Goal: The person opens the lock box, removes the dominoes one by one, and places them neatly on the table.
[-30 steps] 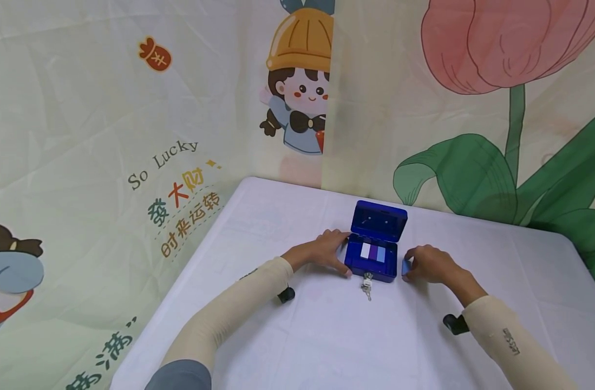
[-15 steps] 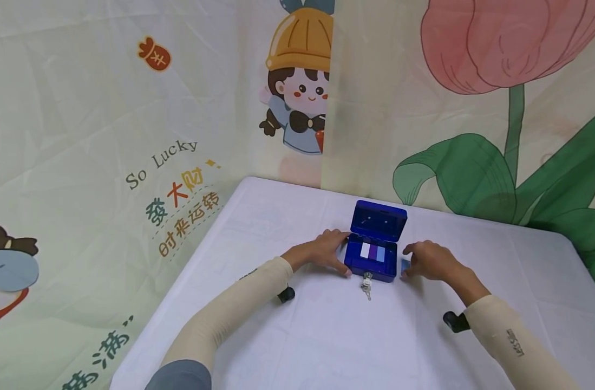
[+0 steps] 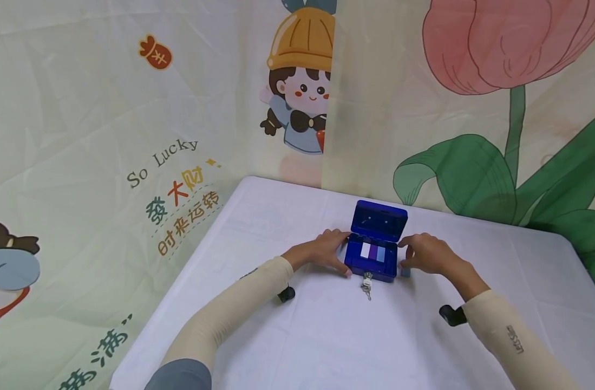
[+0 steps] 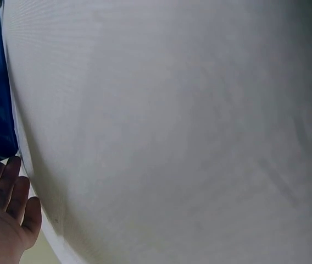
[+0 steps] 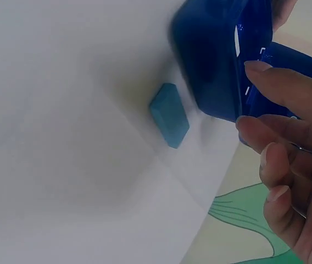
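Observation:
A dark blue cash box (image 3: 353, 266) stands on the table with its lid (image 3: 379, 221) raised. Inside lie a white, a purple and a light-blue bar (image 3: 380, 254) side by side. My left hand (image 3: 326, 249) holds the box's left side, thumb at the front corner and fingers behind the rear one. Beside the right wall is my right hand (image 3: 431, 254), its fingers loosely bent and its thumb and forefinger near the rim. Whether they touch it I cannot tell. A light-blue block (image 5: 170, 115) lies loose on the cloth just right of the box, partly covered by that hand in the head view.
Keys (image 3: 366, 291) hang from the lock at the box's front. White cloth covers the table (image 3: 326, 336). Printed curtains (image 3: 360, 124) rise behind the far edge and along the left. Black wrist cameras (image 3: 453, 315) jut out under both forearms.
My right hand has let go of the light-blue block, which stays on the table, and has shifted slightly back and left toward the box's right rim. My left hand has stayed put.

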Demonstrator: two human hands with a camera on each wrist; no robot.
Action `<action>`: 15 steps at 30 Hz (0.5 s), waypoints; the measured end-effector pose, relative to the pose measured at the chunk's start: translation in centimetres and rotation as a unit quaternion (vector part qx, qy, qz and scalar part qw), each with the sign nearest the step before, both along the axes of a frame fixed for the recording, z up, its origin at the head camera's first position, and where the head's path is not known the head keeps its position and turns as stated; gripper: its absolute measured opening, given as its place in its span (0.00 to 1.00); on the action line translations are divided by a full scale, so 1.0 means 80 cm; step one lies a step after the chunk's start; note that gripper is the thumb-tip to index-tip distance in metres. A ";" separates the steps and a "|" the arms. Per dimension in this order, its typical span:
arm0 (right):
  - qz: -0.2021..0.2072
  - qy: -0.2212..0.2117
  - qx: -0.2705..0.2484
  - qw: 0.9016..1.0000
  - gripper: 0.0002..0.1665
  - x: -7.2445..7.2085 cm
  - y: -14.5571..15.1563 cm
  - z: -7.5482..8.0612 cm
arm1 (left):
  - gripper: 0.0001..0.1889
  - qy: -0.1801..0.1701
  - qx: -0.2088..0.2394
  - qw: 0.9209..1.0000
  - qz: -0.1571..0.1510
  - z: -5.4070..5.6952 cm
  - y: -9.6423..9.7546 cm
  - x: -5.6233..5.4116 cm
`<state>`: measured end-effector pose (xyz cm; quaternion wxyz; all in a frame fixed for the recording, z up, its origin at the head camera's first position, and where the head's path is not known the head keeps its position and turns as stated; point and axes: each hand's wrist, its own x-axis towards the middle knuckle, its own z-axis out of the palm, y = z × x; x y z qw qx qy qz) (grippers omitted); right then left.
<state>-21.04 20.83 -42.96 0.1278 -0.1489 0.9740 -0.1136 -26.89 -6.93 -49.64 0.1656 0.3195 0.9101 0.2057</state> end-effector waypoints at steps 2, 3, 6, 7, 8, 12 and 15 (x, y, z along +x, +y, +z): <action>-0.003 -0.001 -0.001 1.000 0.33 -0.001 -0.003 0.004 | 0.60 -0.001 0.002 1.000 0.000 0.000 0.000 0.000; -0.002 -0.002 -0.002 1.000 0.33 -0.002 -0.005 0.005 | 0.60 0.000 0.002 1.000 0.000 -0.001 0.000 -0.001; -0.002 -0.005 0.000 1.000 0.33 -0.003 -0.011 0.005 | 0.60 0.002 0.003 1.000 -0.001 -0.003 -0.001 -0.001; -0.001 -0.005 0.001 1.000 0.33 -0.003 -0.014 0.005 | 0.60 0.003 0.002 1.000 -0.001 -0.004 -0.001 -0.002; -0.001 -0.004 0.002 1.000 0.33 -0.003 -0.016 0.005 | 0.60 0.003 0.002 1.000 -0.001 -0.004 -0.001 -0.002; 0.002 -0.005 0.000 1.000 0.34 -0.006 -0.027 0.005 | 0.60 0.004 0.000 1.000 0.000 -0.003 -0.001 -0.001; 0.005 -0.007 -0.005 1.000 0.34 -0.008 -0.034 0.007 | 0.60 0.004 0.000 1.000 0.000 0.001 -0.001 0.001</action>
